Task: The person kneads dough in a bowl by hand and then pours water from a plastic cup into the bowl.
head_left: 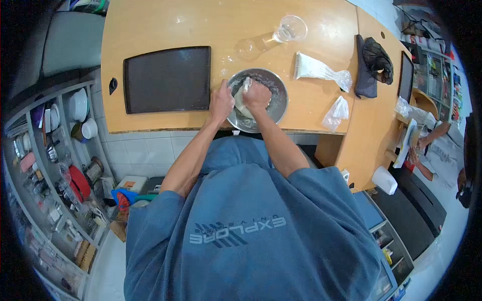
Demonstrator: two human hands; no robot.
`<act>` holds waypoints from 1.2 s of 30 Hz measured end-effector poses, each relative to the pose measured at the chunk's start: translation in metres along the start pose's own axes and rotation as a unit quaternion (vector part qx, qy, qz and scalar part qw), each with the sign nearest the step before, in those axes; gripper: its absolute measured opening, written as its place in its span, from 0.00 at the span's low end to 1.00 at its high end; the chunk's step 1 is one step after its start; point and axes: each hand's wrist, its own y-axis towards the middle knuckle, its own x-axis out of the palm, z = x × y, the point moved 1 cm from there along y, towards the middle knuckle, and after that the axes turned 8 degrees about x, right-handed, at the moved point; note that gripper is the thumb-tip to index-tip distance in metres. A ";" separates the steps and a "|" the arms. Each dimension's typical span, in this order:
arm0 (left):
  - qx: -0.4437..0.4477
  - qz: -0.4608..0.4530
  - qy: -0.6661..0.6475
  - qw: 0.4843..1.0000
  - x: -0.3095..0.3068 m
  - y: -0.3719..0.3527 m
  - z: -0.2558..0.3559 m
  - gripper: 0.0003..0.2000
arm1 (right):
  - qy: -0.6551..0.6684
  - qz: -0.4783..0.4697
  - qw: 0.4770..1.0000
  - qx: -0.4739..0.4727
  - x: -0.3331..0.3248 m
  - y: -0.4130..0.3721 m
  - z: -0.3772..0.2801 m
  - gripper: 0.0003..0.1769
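Note:
A steel mixing bowl (282, 103) stands at the table's front edge, its inside smeared with white flour. In it lies a pale lump of dough (241, 104). My left hand (221, 102) grips the bowl's left rim, fingers closed. Inside the bowl, my right hand (257, 95) is curled into a fist on the dough, with white dough or flour stuck about the thumb. The fingertips of that hand are hidden.
Left of the bowl lies a dark baking tray (167, 80). Behind it is a clear glass vessel (291, 29); to the right, a bag of white powder (314, 68), a smaller plastic bag (335, 114) and dark cloths (374, 62). Another person (442, 150) works at the far right.

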 end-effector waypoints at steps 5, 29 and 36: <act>-0.010 0.046 0.010 0.999 0.007 -0.006 -0.003 0.08 | 0.016 -0.066 0.996 -0.064 0.005 0.014 0.019 0.19; 0.003 0.046 0.007 0.999 -0.008 0.006 -0.008 0.12 | 0.163 -0.093 0.973 -0.137 -0.058 -0.039 0.025 0.36; 0.013 0.063 0.017 0.998 -0.001 0.008 -0.007 0.13 | -0.060 0.023 0.986 -0.152 -0.048 -0.047 -0.010 0.41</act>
